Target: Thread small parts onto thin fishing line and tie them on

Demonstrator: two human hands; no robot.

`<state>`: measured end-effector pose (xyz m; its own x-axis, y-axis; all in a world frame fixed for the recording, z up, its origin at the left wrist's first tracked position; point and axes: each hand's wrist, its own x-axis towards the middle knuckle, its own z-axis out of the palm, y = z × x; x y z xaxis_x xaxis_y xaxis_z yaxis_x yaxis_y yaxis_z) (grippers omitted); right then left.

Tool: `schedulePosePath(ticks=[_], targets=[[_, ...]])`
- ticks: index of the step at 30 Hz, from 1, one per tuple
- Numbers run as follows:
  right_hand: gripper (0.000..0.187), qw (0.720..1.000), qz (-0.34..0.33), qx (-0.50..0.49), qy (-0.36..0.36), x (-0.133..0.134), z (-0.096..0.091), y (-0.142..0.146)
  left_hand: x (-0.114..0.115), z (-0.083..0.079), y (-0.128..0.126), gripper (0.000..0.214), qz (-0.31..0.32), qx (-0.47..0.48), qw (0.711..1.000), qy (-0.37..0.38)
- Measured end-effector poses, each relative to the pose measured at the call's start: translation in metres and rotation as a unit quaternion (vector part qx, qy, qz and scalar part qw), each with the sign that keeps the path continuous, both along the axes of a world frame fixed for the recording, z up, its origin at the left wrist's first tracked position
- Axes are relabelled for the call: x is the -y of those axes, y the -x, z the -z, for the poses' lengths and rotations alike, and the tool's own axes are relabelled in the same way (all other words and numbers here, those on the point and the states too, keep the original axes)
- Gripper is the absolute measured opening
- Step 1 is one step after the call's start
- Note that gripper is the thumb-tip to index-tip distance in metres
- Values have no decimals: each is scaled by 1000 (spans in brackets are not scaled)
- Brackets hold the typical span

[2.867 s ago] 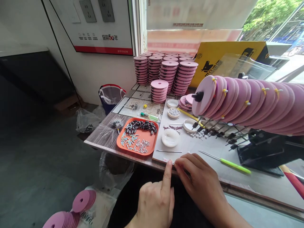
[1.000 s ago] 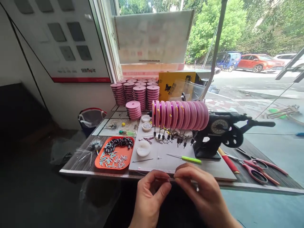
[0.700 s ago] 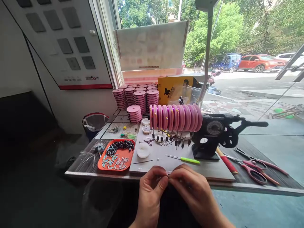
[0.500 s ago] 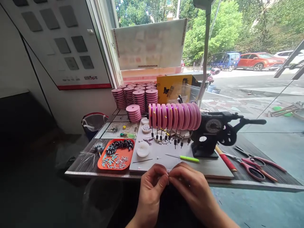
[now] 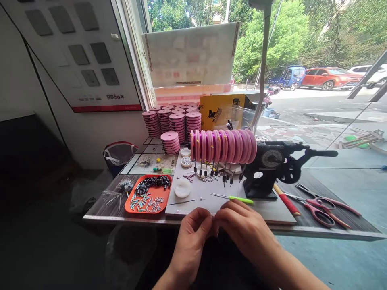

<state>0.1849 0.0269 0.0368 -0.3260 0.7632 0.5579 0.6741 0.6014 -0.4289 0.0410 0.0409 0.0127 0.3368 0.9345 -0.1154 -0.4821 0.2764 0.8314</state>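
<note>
My left hand (image 5: 193, 237) and my right hand (image 5: 243, 225) meet at the front edge of the work board, fingertips touching. Each is closed in a pinch; whatever they hold is too small or hidden to name. Just beyond them a green-handled screwdriver-like tool (image 5: 240, 199) lies on the grey board (image 5: 266, 211), close to the right fingers. A thin metal rod (image 5: 182, 202) and a shallow white dish (image 5: 182, 188) are beyond the left hand. Behind stands a black hand-cranked winder (image 5: 260, 181) carrying a row of pink spools (image 5: 226, 147), with small black weights hanging below.
An orange tray (image 5: 128, 207) holds black, teal and silvery small parts at left. Scissors (image 5: 322, 213), pliers (image 5: 341, 206) and a red-handled tool (image 5: 288, 203) lie at right. Stacked pink spools (image 5: 177, 125) and a yellow box (image 5: 222, 110) stand behind. A lamp post (image 5: 263, 72) rises at the back.
My right hand has shifted slightly up and its forearm has swung to the right. The left hand stays nearly in place. The fingertips remain together, and the things on the board have not moved.
</note>
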Motion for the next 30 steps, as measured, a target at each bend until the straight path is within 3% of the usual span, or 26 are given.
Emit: schedulePosePath(ticks=[4, 12, 16, 22, 26, 30], targets=[[31, 1000, -15, 20, 6, -1, 0, -2, 0, 2, 1, 22, 6, -4, 1000, 5], [14, 986, -53, -102, 117, 0, -3, -2, 0, 2, -1, 36, -10, 41, 999, 31], [18, 981, -66, -118, 140, 0, -7, -4, 1, 1, 1, 41, -3, 31, 999, 28], [18, 984, -55, -115, 126, -2, -7, -8, -6, -3, 14, 29, 105, -79, 991, -28], [18, 984, -66, -100, 129, -3, -5, -9, -8, -11, 13, 32, 109, -180, 974, -85], [19, 982, -67, -114, 132, -3, -3, -10, -6, -14, 7, 32, 113, -159, 978, -67]])
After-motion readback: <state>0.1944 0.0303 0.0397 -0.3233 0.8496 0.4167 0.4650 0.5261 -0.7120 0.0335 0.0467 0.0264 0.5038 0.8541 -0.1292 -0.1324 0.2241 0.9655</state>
